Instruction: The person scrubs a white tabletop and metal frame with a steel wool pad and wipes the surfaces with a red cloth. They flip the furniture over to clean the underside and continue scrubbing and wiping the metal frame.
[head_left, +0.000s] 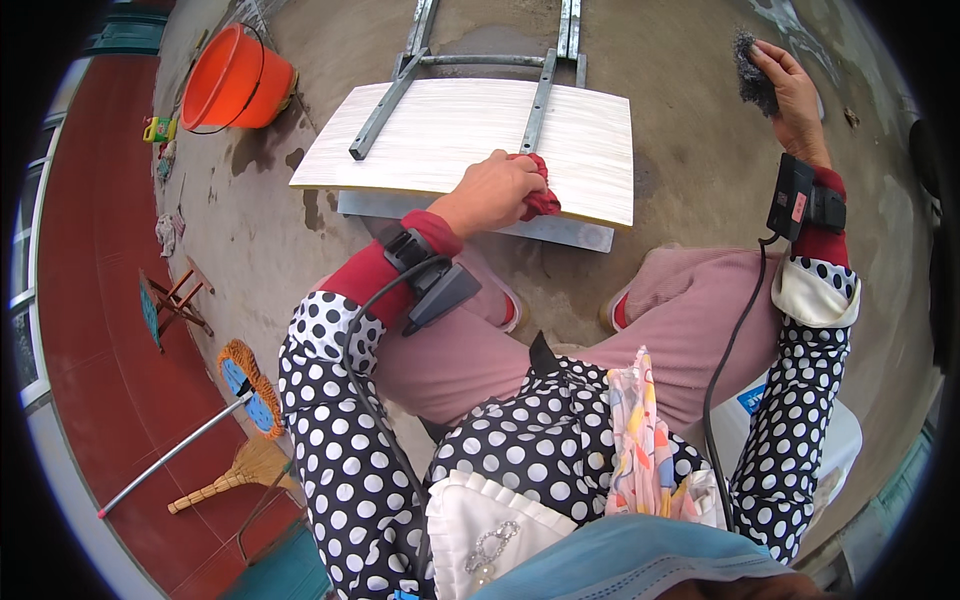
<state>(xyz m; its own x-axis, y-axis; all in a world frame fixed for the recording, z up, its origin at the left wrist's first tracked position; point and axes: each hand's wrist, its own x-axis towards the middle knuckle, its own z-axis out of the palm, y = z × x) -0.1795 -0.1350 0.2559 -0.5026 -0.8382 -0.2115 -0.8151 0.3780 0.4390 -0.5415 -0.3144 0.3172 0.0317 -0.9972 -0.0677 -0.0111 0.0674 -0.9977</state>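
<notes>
My left hand (491, 193) grips a crumpled red cloth (541, 196) over the front edge of a white, streaked board (450, 127). Metal square-tube legs (537, 112) lie across the board, and the cloth is close to the end of the right one. Under the board's front edge shows a pale flat panel (420, 204). Out to the far right, raised away from the board, my right hand (795, 94) pinches a grey scouring pad of steel wool (752, 73) between thumb and fingers.
At the upper left stands an orange bucket (232, 82) beside a small yellow-green jug (159, 130). A folding stool (176, 300), a mop (251, 386) and a straw broom (244, 469) lie along the left. Cables run along both my forearms. Wet patches mark the concrete floor (247, 225).
</notes>
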